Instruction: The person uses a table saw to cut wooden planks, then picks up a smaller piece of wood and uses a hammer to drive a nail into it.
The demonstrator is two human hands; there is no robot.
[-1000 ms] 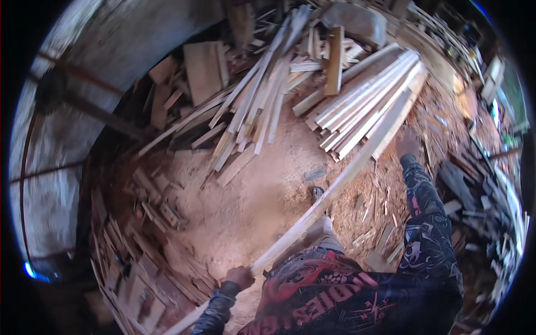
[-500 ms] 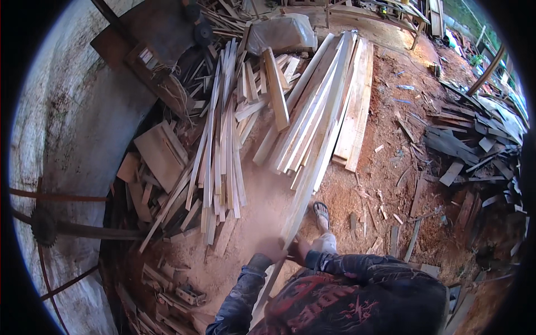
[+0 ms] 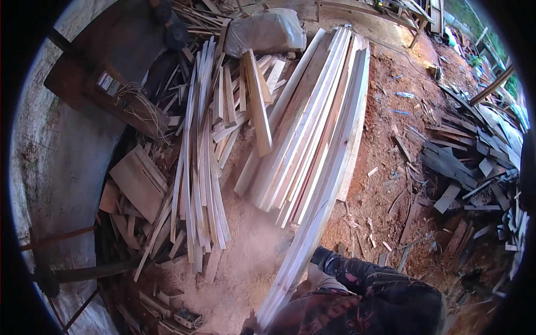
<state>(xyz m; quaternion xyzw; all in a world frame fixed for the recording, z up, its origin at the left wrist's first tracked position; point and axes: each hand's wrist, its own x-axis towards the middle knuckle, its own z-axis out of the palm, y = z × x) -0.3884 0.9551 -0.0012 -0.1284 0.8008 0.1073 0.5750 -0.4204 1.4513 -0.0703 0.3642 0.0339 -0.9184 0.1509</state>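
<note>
A long pale wooden board [image 3: 312,229] slants from the lower middle up to the right side of a stack of long planks [image 3: 285,162]. My left hand [image 3: 249,322] is closed at the board's near end, against its left edge, and partly cut off by the lower rim. The sleeve of my right arm [image 3: 346,268] reaches the board's right edge farther up. Beyond that cuff the board hides my right hand, so its fingers do not show.
A pile of thin wood strips [image 3: 204,195] lies left of the stack. Farther left are offcut boards [image 3: 142,181] and a machine with a dark metal plate [image 3: 106,47]. Dark scrap pieces [image 3: 452,162] cover the right side. A plastic-covered bundle [image 3: 265,33] stands at the back.
The board has swung right and now lies along the stack's right side. My left hand has slid down to its near end, and my right hand has gone out of sight behind it.
</note>
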